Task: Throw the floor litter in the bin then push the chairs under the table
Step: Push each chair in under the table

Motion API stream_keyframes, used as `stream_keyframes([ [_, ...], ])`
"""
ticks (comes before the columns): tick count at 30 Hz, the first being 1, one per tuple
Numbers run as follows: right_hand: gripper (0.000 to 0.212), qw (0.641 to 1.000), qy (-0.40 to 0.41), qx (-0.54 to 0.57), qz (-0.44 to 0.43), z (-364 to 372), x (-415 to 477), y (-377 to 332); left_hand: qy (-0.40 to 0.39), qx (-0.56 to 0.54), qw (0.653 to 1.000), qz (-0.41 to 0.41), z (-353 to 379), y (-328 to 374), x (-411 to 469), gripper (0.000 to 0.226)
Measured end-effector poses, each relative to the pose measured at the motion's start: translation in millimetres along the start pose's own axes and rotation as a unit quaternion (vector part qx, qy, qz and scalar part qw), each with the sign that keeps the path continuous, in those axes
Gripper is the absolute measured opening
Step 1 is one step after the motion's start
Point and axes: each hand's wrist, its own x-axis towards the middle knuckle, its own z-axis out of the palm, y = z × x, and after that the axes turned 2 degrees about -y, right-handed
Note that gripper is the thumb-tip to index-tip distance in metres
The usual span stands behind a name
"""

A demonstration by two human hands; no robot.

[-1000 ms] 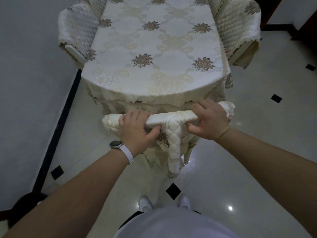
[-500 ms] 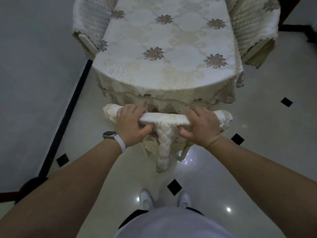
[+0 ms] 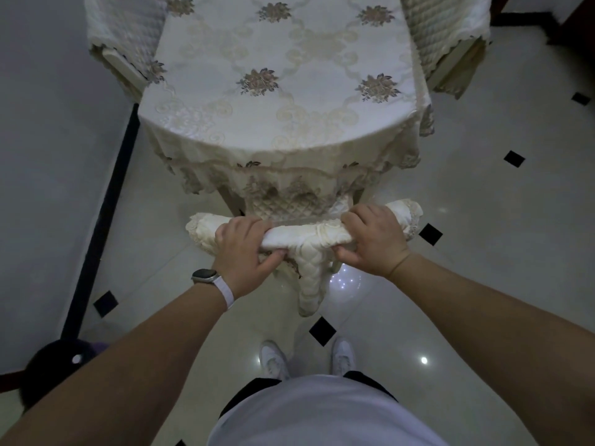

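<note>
Chair (image 3: 306, 235) gripped by hands (image 3: 240, 249) (image 3: 373, 241), seat mostly hidden under tablecloth (image 3: 283, 91).

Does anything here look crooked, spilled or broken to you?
Nothing spilled or broken. Only the near chair stands out: the left hand and right hand grip its covered top rail, and its quilted seat shows in front of the tablecloth hem, so it is not fully under.

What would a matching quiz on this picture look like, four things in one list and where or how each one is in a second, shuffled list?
1 watch
2 shoes
3 tablecloth
4 chair

A held by the left hand and right hand
B patterned with flowers
C on the left wrist
D on the floor

Pairs: 1-C, 2-D, 3-B, 4-A
</note>
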Motion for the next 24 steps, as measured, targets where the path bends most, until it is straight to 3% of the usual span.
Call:
stream_keyframes([
  [24,0.047,0.995,-0.089,-0.011,0.034,0,-12,-13,-0.052,0.011,0.999,-0.006,0,-10,-12,0.046],
])
